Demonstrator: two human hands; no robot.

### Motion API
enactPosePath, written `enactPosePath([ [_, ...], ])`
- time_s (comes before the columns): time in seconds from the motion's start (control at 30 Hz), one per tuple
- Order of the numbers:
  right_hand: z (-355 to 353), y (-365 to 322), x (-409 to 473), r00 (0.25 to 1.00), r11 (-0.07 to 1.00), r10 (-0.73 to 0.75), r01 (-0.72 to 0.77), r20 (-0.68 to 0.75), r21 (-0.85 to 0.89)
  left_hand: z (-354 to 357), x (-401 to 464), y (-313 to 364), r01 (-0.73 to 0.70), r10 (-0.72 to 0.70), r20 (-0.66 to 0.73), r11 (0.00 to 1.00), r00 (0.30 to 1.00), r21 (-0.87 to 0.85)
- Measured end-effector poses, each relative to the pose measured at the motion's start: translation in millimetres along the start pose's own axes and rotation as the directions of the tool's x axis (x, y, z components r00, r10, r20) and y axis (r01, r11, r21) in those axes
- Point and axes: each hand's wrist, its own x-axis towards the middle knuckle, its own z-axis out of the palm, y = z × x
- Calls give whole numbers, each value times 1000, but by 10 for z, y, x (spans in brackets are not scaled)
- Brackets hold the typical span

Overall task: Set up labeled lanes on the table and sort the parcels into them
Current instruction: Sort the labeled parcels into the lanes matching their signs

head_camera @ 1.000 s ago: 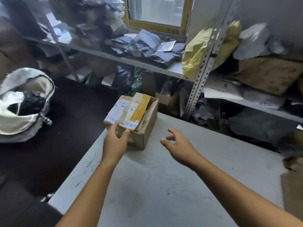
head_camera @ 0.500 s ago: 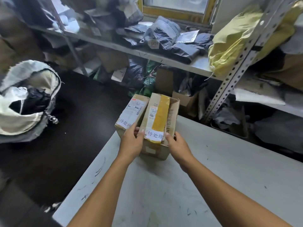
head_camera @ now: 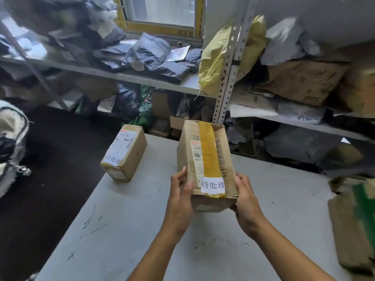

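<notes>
Two bare forearms reach in from the near edge over a matte grey table (head_camera: 142, 230) scuffed with dark pen marks. The left hand (head_camera: 180, 199) and right hand (head_camera: 246, 201) clamp the near end of a cardboard box (head_camera: 221, 163) from either side, thumbs lying on its top face, its near end raised off the tabletop. The box is oblong, creased and dented, with a glossy yellow tape strip (head_camera: 209, 153) running lengthwise and a white paper label (head_camera: 213, 185) printed with three black characters. To the left, well apart, a smaller box (head_camera: 124, 153) rests on the table's far left corner, its top covered by a white shipping sheet. At the right edge lies a crumpled brown and green carton (head_camera: 357, 226), blurred. Beyond the table stands a perforated metal shelving upright (head_camera: 227, 78), with grey shelves carrying wrinkled dark plastic mailers (head_camera: 150, 53), a yellow sack (head_camera: 215, 57) and rough brown parcels (head_camera: 302, 82). At the far left sits a pale open bag (head_camera: 12, 142).
</notes>
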Motion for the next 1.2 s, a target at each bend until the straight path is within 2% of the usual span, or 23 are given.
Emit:
enactPosePath([
  [0.33,-1485,-414,-988,993,993,-111,113,-49,44,1290,-972,488,-78,77,89,997,993,18],
  [0.77,-3247,-1032,-2372,952,942,-307,306,-15,138,2629,-2184,1179,-295,301,179,954,937,-58],
  [1.0,-3911,-1184,-2851,927,923,-363,371,-91,97,3223,-2625,1370,-320,341,286,940,895,-119],
  [1.2,-4227,-1472,-2745,909,921,-353,379,-223,90,3665,-2410,1693,-298,308,313,951,899,-80],
])
